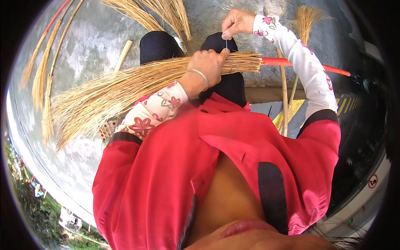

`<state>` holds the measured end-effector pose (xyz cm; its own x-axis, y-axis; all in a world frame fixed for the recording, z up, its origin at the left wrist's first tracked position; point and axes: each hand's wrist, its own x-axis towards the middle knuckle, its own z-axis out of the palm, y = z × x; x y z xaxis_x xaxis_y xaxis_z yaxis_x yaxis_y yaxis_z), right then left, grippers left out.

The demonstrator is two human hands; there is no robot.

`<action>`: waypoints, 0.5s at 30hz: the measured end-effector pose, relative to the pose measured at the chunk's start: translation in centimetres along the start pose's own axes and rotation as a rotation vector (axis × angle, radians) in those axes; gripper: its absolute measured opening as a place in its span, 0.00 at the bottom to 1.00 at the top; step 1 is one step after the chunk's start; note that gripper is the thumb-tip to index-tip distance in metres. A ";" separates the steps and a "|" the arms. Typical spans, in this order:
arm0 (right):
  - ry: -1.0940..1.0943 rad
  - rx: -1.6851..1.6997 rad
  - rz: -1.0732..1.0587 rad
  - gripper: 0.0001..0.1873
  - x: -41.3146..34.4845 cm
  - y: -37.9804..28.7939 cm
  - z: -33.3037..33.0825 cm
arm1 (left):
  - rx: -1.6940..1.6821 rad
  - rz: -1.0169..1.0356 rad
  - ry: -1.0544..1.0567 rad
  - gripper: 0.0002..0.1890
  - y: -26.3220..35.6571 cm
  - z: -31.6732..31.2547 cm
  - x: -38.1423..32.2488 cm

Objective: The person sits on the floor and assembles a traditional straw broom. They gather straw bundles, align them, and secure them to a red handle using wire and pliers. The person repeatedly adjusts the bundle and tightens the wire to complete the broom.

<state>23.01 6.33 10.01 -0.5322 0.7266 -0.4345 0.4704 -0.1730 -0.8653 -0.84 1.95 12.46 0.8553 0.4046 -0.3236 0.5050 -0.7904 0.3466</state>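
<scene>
A broom of straw-coloured stalks (125,82) lies across my thighs, its brush end spreading out to the left. Its red handle (312,66) sticks out to the right from the cut ends of the stalks. My left hand (206,65), with a bracelet at the wrist, is wrapped around the bundle near its bound end. Above it, my right hand (234,23) pinches a thin wire or cord (227,46) between thumb and fingertips. That strand runs taut down to the bundle beside my left thumb. More binding (236,66) circles the stalks to the right of this hand.
Several brooms (40,82) lie on the concrete floor at left. Loose stalk bundles (168,15) lie beyond my knees. A short pale stick (123,55) is beside my left knee. At right are another broom (306,26), a bamboo pole (283,93) and yellow floor markings (295,109).
</scene>
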 end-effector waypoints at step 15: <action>0.099 0.343 0.115 0.04 -1.6 10.9 4.3 | -0.127 0.053 0.344 0.17 1.0 2.8 -1.2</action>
<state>26.04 0.41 0.20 -0.4115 0.7473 -0.5217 0.2506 -0.4576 -0.8531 -1.69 -0.63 10.68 0.8585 0.5128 0.0048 0.4512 -0.7598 0.4681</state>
